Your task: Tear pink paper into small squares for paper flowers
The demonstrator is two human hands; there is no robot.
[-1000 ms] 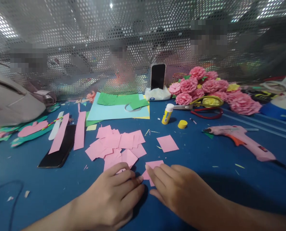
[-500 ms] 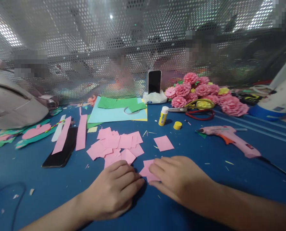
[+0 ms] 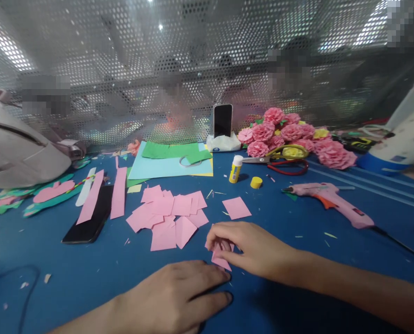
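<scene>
My right hand [image 3: 252, 250] curls over a pink paper square [image 3: 221, 260], its fingers and thumb closed on the paper. The fingers hide much of that paper, so I cannot tell whether it is one sheet or two. Just below and to the left lies my left hand [image 3: 179, 294], fingers stretched out and thumb apart, with the fingertips by the paper's lower corner. Beyond my hands is a loose pile of pink paper squares [image 3: 163, 206]. A single pink square [image 3: 236, 208] lies by itself to the right of the pile.
A glue stick [image 3: 235, 170] stands uncapped beside its yellow cap [image 3: 256, 182]. Scissors [image 3: 259, 160] rest near pink paper flowers [image 3: 262, 131]. At right lies a pink glue gun [image 3: 332, 197] with a cord. A black phone [image 3: 95, 213] under a pink strip [image 3: 92, 197] is at left.
My left hand has moved right and nearer to me, its fingers unfolding, which uncovers the pile's lower edge. My right hand has gone from lying flatter to curling around the paper, which now tilts.
</scene>
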